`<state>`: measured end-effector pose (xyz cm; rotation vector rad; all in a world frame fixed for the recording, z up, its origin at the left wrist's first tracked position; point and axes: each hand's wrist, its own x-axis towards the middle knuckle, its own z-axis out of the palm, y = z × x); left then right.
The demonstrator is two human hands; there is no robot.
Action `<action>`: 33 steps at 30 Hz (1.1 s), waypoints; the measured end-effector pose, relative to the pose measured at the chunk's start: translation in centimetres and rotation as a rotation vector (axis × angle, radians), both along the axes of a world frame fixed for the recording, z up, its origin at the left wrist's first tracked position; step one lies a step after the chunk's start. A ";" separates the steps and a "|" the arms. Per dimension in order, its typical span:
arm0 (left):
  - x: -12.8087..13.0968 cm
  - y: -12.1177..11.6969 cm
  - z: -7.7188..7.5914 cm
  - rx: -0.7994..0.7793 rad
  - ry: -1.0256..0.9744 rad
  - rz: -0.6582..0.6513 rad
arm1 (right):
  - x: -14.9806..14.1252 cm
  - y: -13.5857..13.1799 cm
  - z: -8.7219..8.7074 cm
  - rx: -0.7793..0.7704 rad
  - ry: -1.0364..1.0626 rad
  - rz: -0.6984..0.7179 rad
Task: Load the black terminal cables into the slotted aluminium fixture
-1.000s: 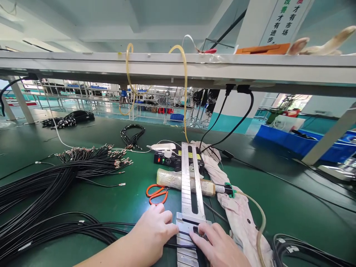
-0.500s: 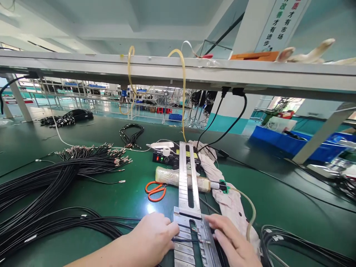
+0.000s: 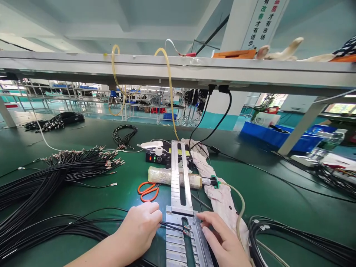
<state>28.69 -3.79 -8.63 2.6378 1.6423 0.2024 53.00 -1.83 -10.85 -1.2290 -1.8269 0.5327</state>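
A green bench (image 3: 278, 200) is carrying a long metal jig (image 3: 180, 207) running away from the person. The left hand (image 3: 139, 228) is pinching thin black wires (image 3: 174, 225) that are lying across the jig's near end. The right hand (image 3: 222, 241), fingers loosely spread, is resting on the jig's right rail, gripping nothing.

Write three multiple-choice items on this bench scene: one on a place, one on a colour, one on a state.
1. Where do the scissors lie?
A. left of the metal jig
B. on the overhead shelf
C. under the cloth

2. What colour are the scissors' handles?
A. blue
B. orange
C. black

3. How does the right hand sit?
A. clenched in a fist
B. raised off the bench
C. fingers spread on the jig

A: they lie on the green mat beside it.
B: the loops are orange.
C: its fingers lie flat on the metal.
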 end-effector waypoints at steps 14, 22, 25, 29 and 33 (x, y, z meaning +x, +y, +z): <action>0.2 0.0 -1.3 0.061 0.026 -0.027 | -0.2 -0.3 0.3 0.034 -0.045 0.045; 0.7 0.2 -1.1 0.053 0.062 -0.068 | 0.3 -0.4 -0.8 0.242 -0.180 0.164; 0.9 0.4 -0.9 0.049 0.060 -0.087 | 0.2 -0.4 -1.1 0.319 -0.290 0.255; 1.2 0.6 -1.0 0.050 0.064 -0.084 | 0.0 -0.2 -1.0 0.365 -0.441 0.327; 1.1 0.5 -1.1 0.038 0.064 -0.094 | 0.0 0.4 -0.7 0.364 -0.579 0.362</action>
